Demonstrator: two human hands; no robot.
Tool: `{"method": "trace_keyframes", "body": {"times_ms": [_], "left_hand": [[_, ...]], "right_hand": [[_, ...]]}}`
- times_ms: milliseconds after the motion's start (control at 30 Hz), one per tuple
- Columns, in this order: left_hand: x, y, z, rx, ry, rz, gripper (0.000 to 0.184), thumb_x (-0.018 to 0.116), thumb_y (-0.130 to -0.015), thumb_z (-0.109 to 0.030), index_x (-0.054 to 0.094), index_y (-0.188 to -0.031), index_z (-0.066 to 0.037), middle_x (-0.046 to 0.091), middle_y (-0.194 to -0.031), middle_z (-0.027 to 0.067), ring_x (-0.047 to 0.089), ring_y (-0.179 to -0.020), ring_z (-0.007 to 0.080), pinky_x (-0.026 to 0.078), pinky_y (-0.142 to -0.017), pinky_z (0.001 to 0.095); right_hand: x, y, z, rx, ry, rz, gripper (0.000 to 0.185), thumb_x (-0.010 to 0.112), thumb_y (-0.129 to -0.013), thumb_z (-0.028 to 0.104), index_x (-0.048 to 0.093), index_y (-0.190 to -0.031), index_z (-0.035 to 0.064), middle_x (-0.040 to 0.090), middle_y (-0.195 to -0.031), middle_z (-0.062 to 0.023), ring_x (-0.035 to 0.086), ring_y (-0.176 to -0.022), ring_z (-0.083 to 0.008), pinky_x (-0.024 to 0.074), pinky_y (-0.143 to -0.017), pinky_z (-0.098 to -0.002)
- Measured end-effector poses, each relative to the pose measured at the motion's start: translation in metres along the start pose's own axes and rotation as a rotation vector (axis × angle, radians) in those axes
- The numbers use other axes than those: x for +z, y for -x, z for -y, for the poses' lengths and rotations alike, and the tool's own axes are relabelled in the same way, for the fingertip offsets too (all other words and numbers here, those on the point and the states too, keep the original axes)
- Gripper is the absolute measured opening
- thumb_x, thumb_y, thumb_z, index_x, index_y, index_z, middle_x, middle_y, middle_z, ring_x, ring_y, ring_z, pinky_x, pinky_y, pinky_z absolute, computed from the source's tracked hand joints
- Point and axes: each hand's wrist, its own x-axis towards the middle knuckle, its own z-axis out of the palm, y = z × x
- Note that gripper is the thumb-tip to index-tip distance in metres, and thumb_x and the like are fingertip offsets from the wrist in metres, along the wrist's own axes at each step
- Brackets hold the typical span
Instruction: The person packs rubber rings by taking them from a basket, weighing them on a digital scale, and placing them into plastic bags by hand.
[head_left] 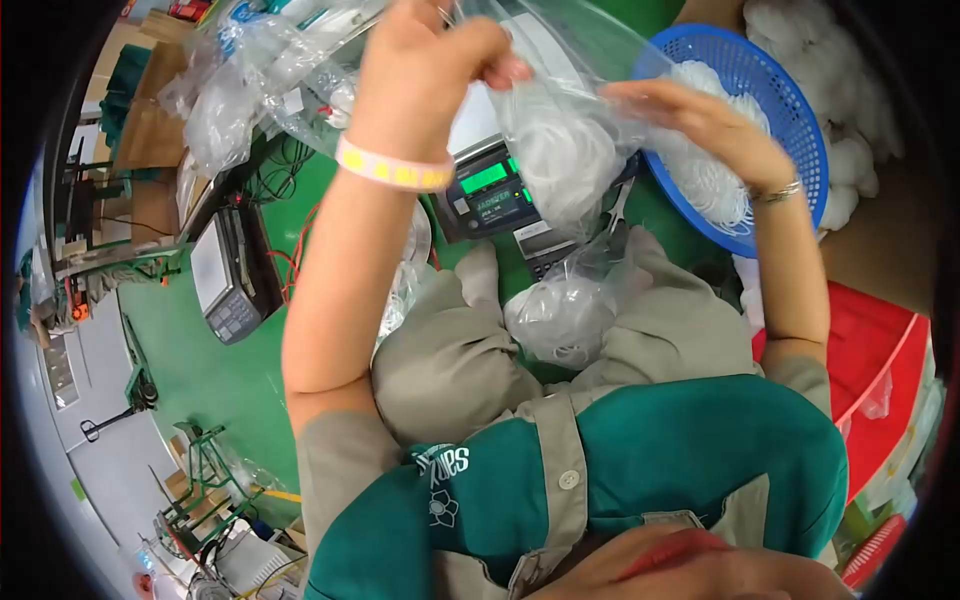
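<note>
My left hand (pixel 440 55), with a pale pink and yellow wristband, is closed on the upper part of a clear plastic bag (pixel 590 35). Inside the bag hangs a bundle of white cord (pixel 568 160). My right hand (pixel 705 120) lies along the bag's right side, fingers stretched out and slightly blurred; its fingertips are at the plastic. Below the bag stands a digital scale (pixel 488 195) with green lit displays, partly covered by it. A second clear bag of white cord (pixel 565 315) rests between my legs.
To the right, a blue basket (pixel 800 110) holds loose white cord, with white bundles (pixel 850 150) beyond it. Scissors (pixel 620 205) lie by the scale. Another scale (pixel 235 275) is at left, near cables. Clear bags (pixel 220 120) hang upper left; red sheeting (pixel 860 360) lies right.
</note>
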Motion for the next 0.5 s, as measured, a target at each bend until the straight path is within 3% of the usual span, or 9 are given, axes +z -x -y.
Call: {"method": "trace_keyframes", "body": {"times_ms": [67,133,200,267,333,367,400,433,500], "left_hand": [[-0.01,-0.005,-0.017,0.062,0.011,-0.083,0.06,0.046,-0.072,0.007,0.025,-0.128,0.006,0.055,-0.082,0.0096,0.052,-0.054,0.0139,0.042,-0.05,0.0236],[-0.02,-0.016,-0.033,0.143,0.013,-0.103,0.05,0.046,-0.073,0.005,0.036,-0.121,0.005,0.054,-0.072,0.0068,0.051,-0.054,0.0133,0.042,-0.049,0.0229],[-0.051,-0.041,-0.042,0.322,0.113,0.045,0.019,0.048,-0.073,0.003,0.049,-0.091,-0.002,0.051,-0.064,0.0045,0.051,-0.053,0.0131,0.042,-0.048,0.0224],[-0.069,-0.044,-0.067,0.34,0.178,0.007,0.012,0.048,-0.074,0.002,0.048,-0.085,-0.003,0.051,-0.065,0.0045,0.053,-0.055,0.0134,0.044,-0.05,0.0222],[-0.091,-0.036,-0.084,0.027,0.705,0.238,0.007,0.049,-0.076,0.0,0.046,-0.081,-0.004,0.052,-0.067,0.0045,0.055,-0.059,0.0145,0.046,-0.052,0.022],[-0.095,-0.031,-0.089,-0.325,1.105,0.382,0.006,0.049,-0.077,0.0,0.045,-0.079,-0.005,0.052,-0.068,0.0045,0.056,-0.061,0.015,0.047,-0.054,0.0219],[-0.097,-0.034,-0.078,0.091,0.592,0.112,0.008,0.05,-0.079,-0.002,0.046,-0.085,-0.003,0.053,-0.07,0.0051,0.058,-0.063,0.0158,0.047,-0.053,0.0219],[-0.097,-0.034,-0.071,0.226,0.271,-0.076,0.023,0.05,-0.08,-0.005,0.037,-0.098,-0.003,0.054,-0.075,0.0066,0.059,-0.064,0.0166,0.046,-0.052,0.0225],[-0.092,-0.038,-0.047,0.216,0.01,-0.249,0.054,0.052,-0.082,-0.01,0.02,-0.125,-0.003,0.056,-0.085,0.0097,0.06,-0.066,0.0181,0.046,-0.051,0.0237]], "right_hand": [[-0.011,-0.011,0.045,-0.013,0.545,0.277,0.037,0.055,-0.081,0.019,0.053,-0.114,0.0018,0.057,-0.111,-0.009,0.053,-0.1,-0.0217,0.0377,-0.091,-0.0317],[-0.004,-0.036,0.071,0.205,1.14,0.08,0.026,0.056,-0.079,0.011,0.059,-0.103,0.0008,0.062,-0.098,-0.0095,0.057,-0.093,-0.0204,0.0431,-0.082,-0.0295],[-0.036,-0.052,0.069,-0.033,1.146,-0.199,0.03,0.054,-0.081,0.014,0.055,-0.11,0.0035,0.058,-0.107,-0.0103,0.054,-0.101,-0.0196,0.0412,-0.084,-0.0346],[-0.014,-0.078,0.103,-0.385,1.195,-0.395,0.019,0.058,-0.079,0.011,0.058,-0.097,0.0022,0.055,-0.108,-0.0132,0.053,-0.098,-0.0221,0.0432,-0.082,-0.0318],[0.001,-0.101,0.132,-0.594,1.326,-0.548,0.012,0.061,-0.078,0.012,0.062,-0.085,0.0024,0.05,-0.114,-0.0167,0.05,-0.104,-0.0284,0.0403,-0.086,-0.0349],[-0.003,-0.112,0.127,-0.605,1.323,-0.595,0.013,0.062,-0.076,0.013,0.063,-0.084,0.0026,0.05,-0.115,-0.0179,0.049,-0.105,-0.0295,0.0396,-0.087,-0.0354],[-0.006,-0.122,0.123,-0.615,1.319,-0.643,0.013,0.062,-0.075,0.013,0.063,-0.084,0.0028,0.05,-0.115,-0.0192,0.049,-0.106,-0.0307,0.039,-0.088,-0.0358],[-0.01,-0.133,0.118,-0.625,1.313,-0.69,0.014,0.063,-0.074,0.014,0.064,-0.083,0.0029,0.049,-0.116,-0.0204,0.048,-0.107,-0.0318,0.0383,-0.089,-0.0363],[-0.024,-0.151,0.091,-0.536,1.347,-0.671,0.013,0.064,-0.073,0.015,0.064,-0.08,0.0035,0.05,-0.114,-0.022,0.049,-0.104,-0.0346,0.0389,-0.088,-0.0373]]}}
